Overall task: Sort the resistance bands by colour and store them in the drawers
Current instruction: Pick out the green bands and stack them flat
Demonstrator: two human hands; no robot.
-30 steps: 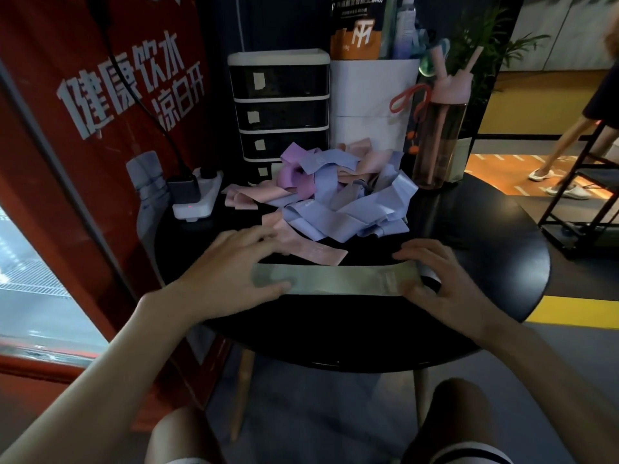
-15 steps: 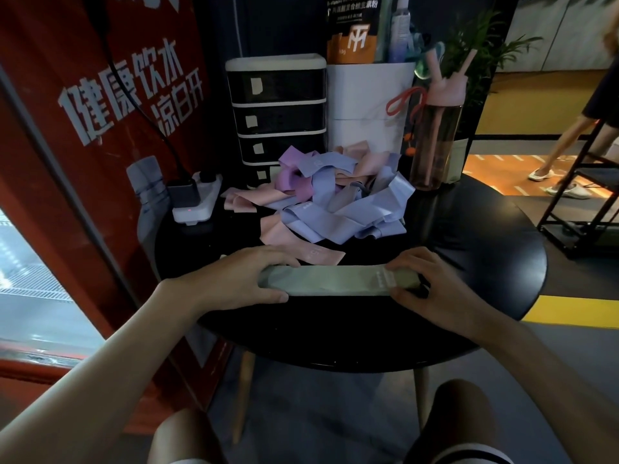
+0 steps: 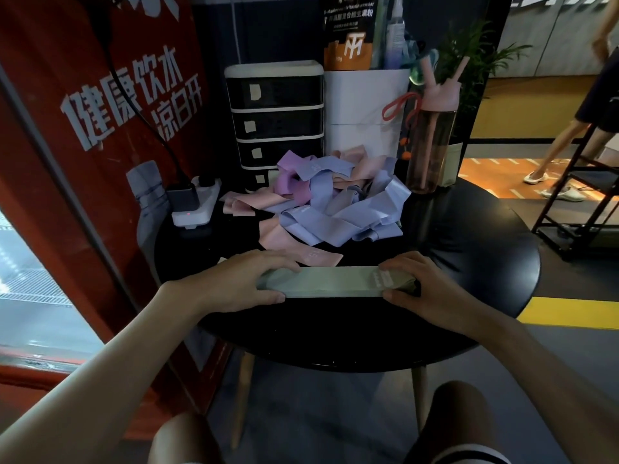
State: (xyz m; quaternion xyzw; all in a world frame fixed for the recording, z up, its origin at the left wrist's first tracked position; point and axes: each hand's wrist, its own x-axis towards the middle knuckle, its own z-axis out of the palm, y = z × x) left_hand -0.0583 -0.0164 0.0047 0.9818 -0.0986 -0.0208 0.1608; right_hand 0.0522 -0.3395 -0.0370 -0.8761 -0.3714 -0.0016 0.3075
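Note:
A stack of pale green resistance bands (image 3: 330,281) lies flat near the front of the round black table (image 3: 469,262). My left hand (image 3: 231,284) grips its left end, fingers over the top and thumb at the front edge. At the stack's right end, my right hand (image 3: 423,286) holds it the same way. Behind it sits a loose pile of blue bands (image 3: 338,216), pink bands (image 3: 301,252) and purple bands (image 3: 289,182). A small black drawer unit (image 3: 274,122) with a white frame stands at the back, all its drawers closed.
A white power strip (image 3: 197,204) with a plugged charger lies at the table's left. A white box (image 3: 363,112) and a pink-capped water bottle (image 3: 432,139) stand at the back right. A red sign panel fills the left. A black rack and a walking person are far right.
Both hands went from lying flat on the green band's ends to gripping them, thumbs at the front edge. The band now looks like a thicker, squared stack, slightly shorter.

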